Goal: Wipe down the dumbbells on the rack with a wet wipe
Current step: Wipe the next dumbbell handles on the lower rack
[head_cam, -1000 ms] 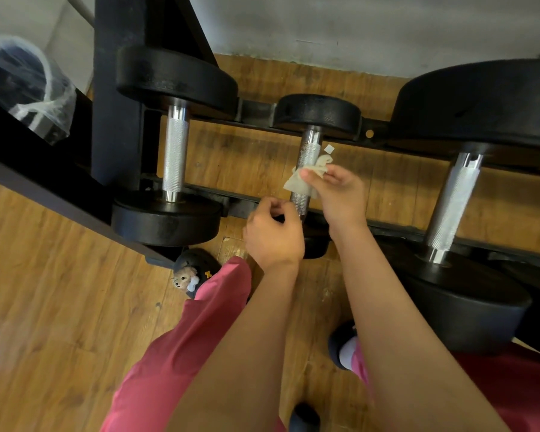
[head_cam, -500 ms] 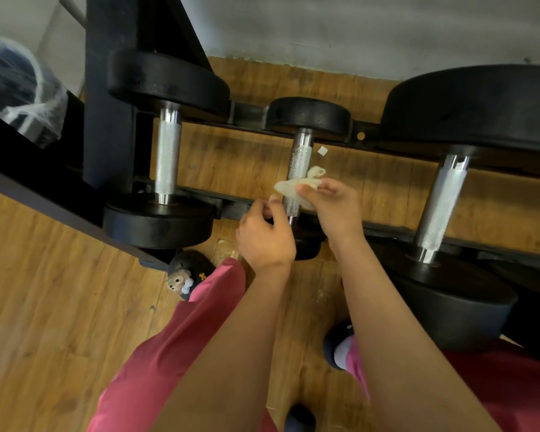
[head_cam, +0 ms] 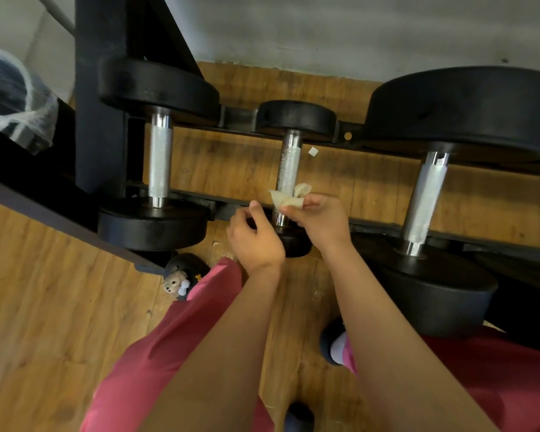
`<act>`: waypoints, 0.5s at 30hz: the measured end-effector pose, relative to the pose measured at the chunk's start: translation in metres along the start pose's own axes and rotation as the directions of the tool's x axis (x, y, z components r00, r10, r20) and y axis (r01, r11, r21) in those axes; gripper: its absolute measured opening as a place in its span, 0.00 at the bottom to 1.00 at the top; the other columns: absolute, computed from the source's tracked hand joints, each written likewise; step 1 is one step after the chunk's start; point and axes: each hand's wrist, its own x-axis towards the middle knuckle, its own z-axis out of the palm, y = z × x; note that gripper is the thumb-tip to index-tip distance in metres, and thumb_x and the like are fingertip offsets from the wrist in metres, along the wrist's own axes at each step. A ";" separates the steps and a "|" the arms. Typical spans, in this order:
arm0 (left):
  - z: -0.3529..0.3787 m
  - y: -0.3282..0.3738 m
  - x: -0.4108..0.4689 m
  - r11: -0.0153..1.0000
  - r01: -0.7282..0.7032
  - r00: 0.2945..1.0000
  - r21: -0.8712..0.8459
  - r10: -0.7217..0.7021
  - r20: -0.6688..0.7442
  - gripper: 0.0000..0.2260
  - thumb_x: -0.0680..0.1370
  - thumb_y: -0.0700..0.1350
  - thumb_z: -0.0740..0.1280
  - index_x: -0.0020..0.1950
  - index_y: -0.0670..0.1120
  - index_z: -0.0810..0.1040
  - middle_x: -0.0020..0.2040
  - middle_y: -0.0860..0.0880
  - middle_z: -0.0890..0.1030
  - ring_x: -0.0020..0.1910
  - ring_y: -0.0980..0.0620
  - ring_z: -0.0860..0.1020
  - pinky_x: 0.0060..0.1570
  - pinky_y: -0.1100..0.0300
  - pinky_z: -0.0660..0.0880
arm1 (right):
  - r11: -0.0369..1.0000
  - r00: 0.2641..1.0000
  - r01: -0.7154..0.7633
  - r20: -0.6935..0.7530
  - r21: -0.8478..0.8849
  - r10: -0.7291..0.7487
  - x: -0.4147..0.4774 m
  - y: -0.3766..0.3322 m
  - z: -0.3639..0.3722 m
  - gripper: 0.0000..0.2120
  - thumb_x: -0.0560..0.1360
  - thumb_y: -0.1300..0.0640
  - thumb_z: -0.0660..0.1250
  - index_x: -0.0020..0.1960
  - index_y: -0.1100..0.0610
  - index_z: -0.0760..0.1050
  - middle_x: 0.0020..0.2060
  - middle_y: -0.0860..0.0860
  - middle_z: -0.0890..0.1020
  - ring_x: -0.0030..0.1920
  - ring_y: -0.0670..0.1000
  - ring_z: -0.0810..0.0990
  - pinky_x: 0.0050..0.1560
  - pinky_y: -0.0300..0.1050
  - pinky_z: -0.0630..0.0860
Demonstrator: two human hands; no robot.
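Note:
Three black dumbbells with knurled steel handles lie across the black rack: a left dumbbell, a small middle dumbbell and a large right dumbbell. My right hand pinches a crumpled, off-white wet wipe against the near end of the middle handle. My left hand sits just left of that handle by the near weight head, fingers curled; what it holds, if anything, is hidden.
A wooden floor runs under the rack, with a grey wall behind. A plastic-wrapped item sits at the upper left. My red trouser legs and dark shoes stand close to the rack's front rail.
My right hand slid the wipe down the middle handle toward its near end. My left hand stayed beside the near weight head.

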 end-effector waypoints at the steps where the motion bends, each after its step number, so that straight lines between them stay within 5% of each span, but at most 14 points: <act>1: 0.000 0.000 0.000 1.000 -0.008 1.000 0.006 0.008 0.001 0.23 0.77 0.59 0.53 0.47 0.44 0.79 0.46 0.48 0.80 0.52 0.46 0.76 0.55 0.49 0.72 | 0.999 1.000 0.012 -0.020 -0.034 -0.012 -0.002 0.002 -0.001 0.07 0.69 0.56 0.77 0.45 0.56 0.82 0.40 0.49 0.85 0.43 0.46 0.84 0.49 0.45 0.81; 6: -0.003 0.002 0.000 0.998 -0.050 0.998 0.045 0.049 0.026 0.26 0.76 0.61 0.51 0.46 0.44 0.80 0.45 0.48 0.81 0.52 0.47 0.75 0.52 0.50 0.71 | 0.976 0.999 0.015 0.035 -0.218 -0.007 -0.005 -0.004 0.003 0.09 0.68 0.53 0.78 0.44 0.56 0.82 0.42 0.49 0.84 0.43 0.47 0.82 0.47 0.44 0.78; 11: -0.003 0.004 -0.003 0.997 -0.042 0.999 0.058 0.040 0.030 0.25 0.77 0.59 0.51 0.46 0.43 0.80 0.45 0.49 0.81 0.52 0.48 0.74 0.51 0.52 0.69 | 0.973 1.000 0.001 -0.021 -0.232 -0.006 -0.010 -0.003 -0.001 0.14 0.67 0.55 0.78 0.31 0.54 0.75 0.32 0.50 0.81 0.35 0.48 0.79 0.37 0.42 0.75; 15: -0.003 0.005 -0.003 0.999 -0.022 0.999 0.043 0.020 0.034 0.23 0.78 0.58 0.52 0.46 0.43 0.80 0.44 0.51 0.78 0.53 0.48 0.73 0.50 0.53 0.68 | 0.958 0.999 -0.003 0.048 -0.286 0.018 -0.010 -0.008 0.001 0.11 0.68 0.53 0.78 0.41 0.58 0.80 0.37 0.50 0.81 0.40 0.48 0.79 0.45 0.44 0.77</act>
